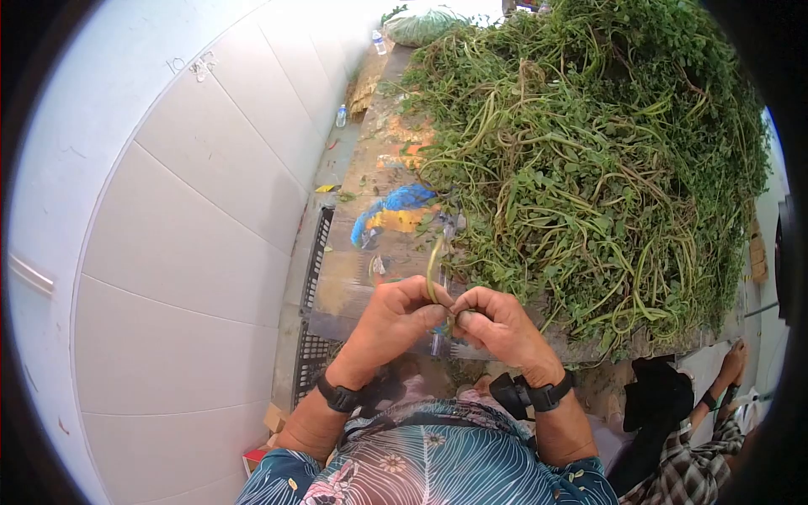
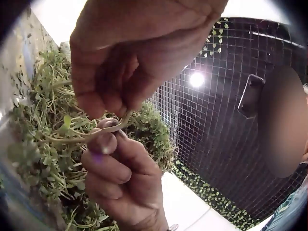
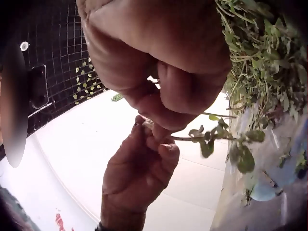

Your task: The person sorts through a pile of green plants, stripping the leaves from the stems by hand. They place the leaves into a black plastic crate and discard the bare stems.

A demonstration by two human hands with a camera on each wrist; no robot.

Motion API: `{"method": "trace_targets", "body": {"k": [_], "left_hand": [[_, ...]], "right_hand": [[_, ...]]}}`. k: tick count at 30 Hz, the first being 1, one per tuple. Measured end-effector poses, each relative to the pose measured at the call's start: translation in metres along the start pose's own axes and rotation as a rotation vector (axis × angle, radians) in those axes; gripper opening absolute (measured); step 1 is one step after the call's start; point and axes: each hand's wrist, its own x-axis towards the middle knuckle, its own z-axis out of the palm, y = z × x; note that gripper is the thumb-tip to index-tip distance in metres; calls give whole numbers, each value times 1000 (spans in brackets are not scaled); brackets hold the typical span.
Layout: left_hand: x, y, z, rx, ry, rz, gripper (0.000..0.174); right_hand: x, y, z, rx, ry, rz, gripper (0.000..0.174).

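Observation:
My left hand (image 1: 394,324) and right hand (image 1: 497,326) meet over the table's near edge, thumbs and fingertips almost together. Between them they pinch a green plant stem (image 1: 433,268), which curves up past the left fingers in the head view. The left wrist view shows the stem (image 2: 72,140) running across the right thumb, the left fingertips close above. Small rounded leaves (image 3: 243,156) hang from a thin stalk beside the fingers in the right wrist view. A big heap of leafy stems (image 1: 572,194) lies just beyond the right hand.
The wooden table (image 1: 337,290) carries a blue and yellow parrot picture (image 1: 396,210). A black plastic crate (image 1: 311,353) stands by its left edge, near a white wall (image 1: 194,252). Plastic bottles (image 1: 341,116) lie farther back. Another person (image 1: 707,446) is at the lower right.

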Motion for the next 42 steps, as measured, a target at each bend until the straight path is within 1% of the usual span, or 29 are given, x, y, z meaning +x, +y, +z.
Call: {"method": "trace_targets", "body": {"k": [4,7,10,13,16,19,22,25,28,31,34,37,40,41,42], "left_hand": [[0,-5,-2,18,82,27,10],[0,2,-9,-82,179,92,10],[3,3,-14,-102,159,104,10],[3,0,-13,-99,152,95,10],[3,-2,-11,-86,112,77,10],[3,0,-11,-83,64,69,10],[0,7,-10,-4,27,46,10],[0,6,-9,-34,-12,56,10],[-1,4,-9,-9,-30,68,11],[-2,4,-7,32,1,60,11],[-3,0,-5,125,36,61,10],[-3,-2,-5,23,70,98,10],[-3,-1,-8,-38,121,117,9],[-3,-1,-9,-49,132,128,9],[-2,0,-9,-60,142,138,9]], "right_hand": [[2,1,-1,167,82,60,13],[4,15,-8,-69,0,1,11],[0,13,-8,167,64,59,12],[-4,3,-12,237,168,40,16],[-6,-8,-13,58,121,-1,21],[-3,-12,-12,24,106,-25,26],[4,-9,-8,-10,-2,-76,26],[9,0,-6,-26,-110,-32,24],[10,1,-3,0,-106,-47,21],[13,9,-2,-59,-70,-119,17],[11,5,5,-129,55,-113,15],[12,8,-4,135,115,-29,13],[7,3,-12,507,201,4,12],[5,5,-17,532,142,-3,12],[4,8,-20,552,141,13,13]]}}
